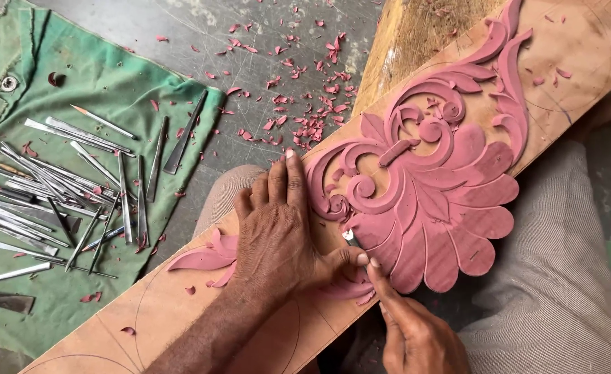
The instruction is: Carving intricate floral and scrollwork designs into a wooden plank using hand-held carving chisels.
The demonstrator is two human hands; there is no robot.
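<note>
So nearest the camera you've got the person's lap in a greyish woven cloth (pixel 554 277), and a long pale wooden plank (pixel 181 312) lying slanted across it, running from the lower left up to the top right. Right hand (pixel 416 332) comes in from the bottom edge with thumb and forefinger pinched on a small metal carving tool (pixel 349 237); only its tip shows, sitting right at the lower edge of the carving. Left hand (pixel 277 235) is laid flat on the plank just beside it, fingers close together and pointing up the board, thumb stretched out toward the right hand's fingertips. The carving itself (pixel 423 187) is a reddish-pink relief sitting mid-plank: curling scrolls, a round boss, and a fan of rounded leaf lobes with smooth, matte faces and crisp cut edges. A smaller pink leaf bit (pixel 205 257) pokes out left of the left wrist. Thin pencil arcs are drawn on the bare wood. Further out is a scratched grey concrete floor (pixel 181 41) littered with pink shavings (pixel 305 118). Off to the left, a worn green cloth (pixel 77 90) holds a big scatter of slim steel chisels and gouges (pixel 63 194), lying loose and overlapping.
</note>
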